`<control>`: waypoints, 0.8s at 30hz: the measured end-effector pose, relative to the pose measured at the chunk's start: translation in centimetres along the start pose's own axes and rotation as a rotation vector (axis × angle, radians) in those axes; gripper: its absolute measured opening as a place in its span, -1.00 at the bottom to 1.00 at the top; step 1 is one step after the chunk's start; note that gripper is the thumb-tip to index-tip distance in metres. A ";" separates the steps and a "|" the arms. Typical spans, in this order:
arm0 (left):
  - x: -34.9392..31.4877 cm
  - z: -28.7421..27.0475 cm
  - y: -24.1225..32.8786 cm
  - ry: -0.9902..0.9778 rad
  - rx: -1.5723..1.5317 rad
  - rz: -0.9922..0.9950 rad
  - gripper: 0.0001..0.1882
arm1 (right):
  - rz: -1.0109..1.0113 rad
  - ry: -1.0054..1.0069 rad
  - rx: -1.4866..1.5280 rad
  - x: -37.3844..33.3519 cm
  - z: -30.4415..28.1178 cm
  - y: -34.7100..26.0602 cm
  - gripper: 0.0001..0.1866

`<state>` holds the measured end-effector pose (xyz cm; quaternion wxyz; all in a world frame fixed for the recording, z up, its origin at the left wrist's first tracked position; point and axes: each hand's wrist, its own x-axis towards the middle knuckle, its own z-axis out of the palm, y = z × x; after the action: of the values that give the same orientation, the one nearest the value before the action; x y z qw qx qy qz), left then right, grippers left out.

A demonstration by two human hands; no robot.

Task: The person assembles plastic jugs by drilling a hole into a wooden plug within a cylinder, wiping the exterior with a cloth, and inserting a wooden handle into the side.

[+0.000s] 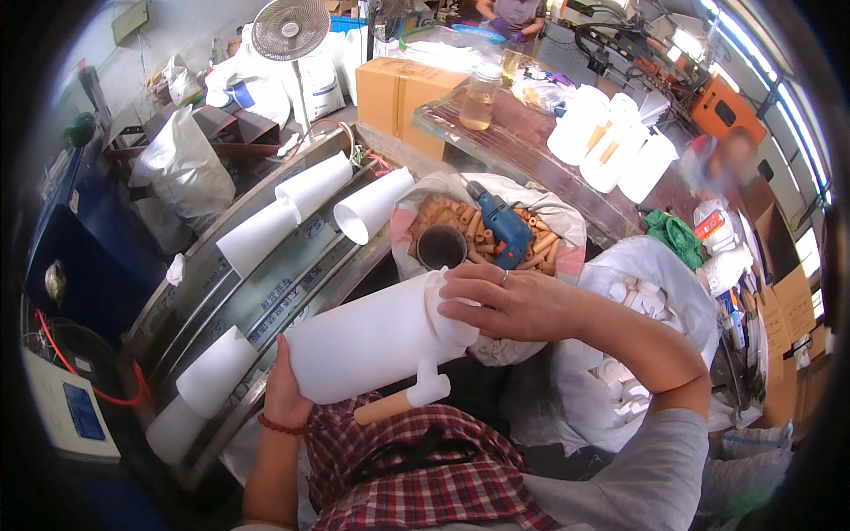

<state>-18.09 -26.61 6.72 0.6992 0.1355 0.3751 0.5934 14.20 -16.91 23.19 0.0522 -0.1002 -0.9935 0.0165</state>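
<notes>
A white plastic jug (359, 336) lies tilted across my lap, its neck end up to the right. From its side sticks out a short white stub with a tan handle grip (384, 407). My left hand (285, 389) cups the jug's base, thumb along the side and the other fingers hidden beneath. At the other end, my right hand (505, 301), with a ring on one finger, curls its fingers over the white rim or cap (438, 305). Just beyond is an open sack (574, 221) of tan tubular grips, with a blue power drill (505, 228) and a dark cup (442, 247) on top.
White cylinders (258, 237) lie on a metal-railed bench at left. A plastic bag (682, 292) of white parts sits at right. Finished-looking white jugs (611, 146) and a jar (482, 97) stand on the brown table (540, 168). Behind are a carton (398, 97), fan (290, 31) and other people.
</notes>
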 end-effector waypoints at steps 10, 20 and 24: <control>0.2 -1.6 1.4 -0.022 0.061 -0.012 -0.44 | -0.350 0.097 -0.203 1.8 0.1 -1.5 -0.49; 0.6 -1.1 2.3 0.086 0.068 0.274 -0.46 | 0.917 -0.061 1.422 2.6 0.5 -2.1 -0.30; 0.7 -1.3 2.0 0.084 0.043 0.230 -0.46 | 0.619 0.262 1.145 2.5 0.5 -2.8 -0.27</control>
<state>-20.40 -25.77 6.85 0.6071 0.1677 0.3987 0.6666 11.14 -19.18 23.03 0.2103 -0.3386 -0.7387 0.5436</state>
